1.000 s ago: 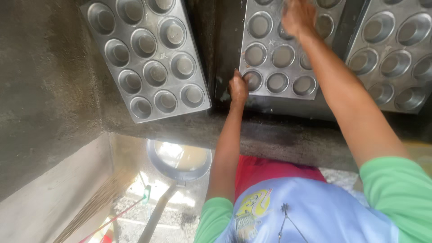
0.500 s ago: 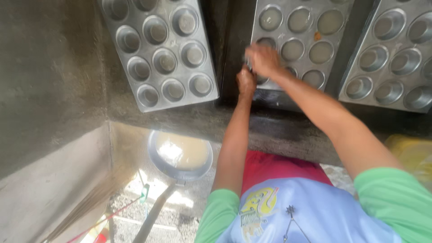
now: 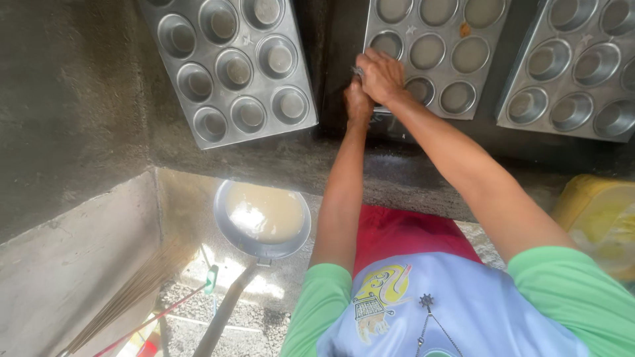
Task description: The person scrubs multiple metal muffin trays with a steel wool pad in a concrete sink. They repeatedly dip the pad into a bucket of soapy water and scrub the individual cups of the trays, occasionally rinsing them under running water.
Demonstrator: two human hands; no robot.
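Hands: left hand and right hand now meet at the near-left corner of the middle tray; a second ago they were apart, the right far up the tray, the left at its near edge.
Right fingers: curled together over a small dark thing at that corner; what it is cannot be told.
Left fingers: bunched just under the right hand, touching it; whether they pinch anything cannot be told.
Middle tray: metal, round cups, flat on the dark desk; its place has not changed.
Left tray: same kind, left of the middle tray, apart from it and tilted.
Right tray: right of the middle tray, close beside it.
Pan: on the ground below the desk, nearer than the middle tray, holding pale liquid.
Yellow tub: below the right tray.
Obstruction: both forearms cross the desk edge and hide the middle tray's near-left cups.
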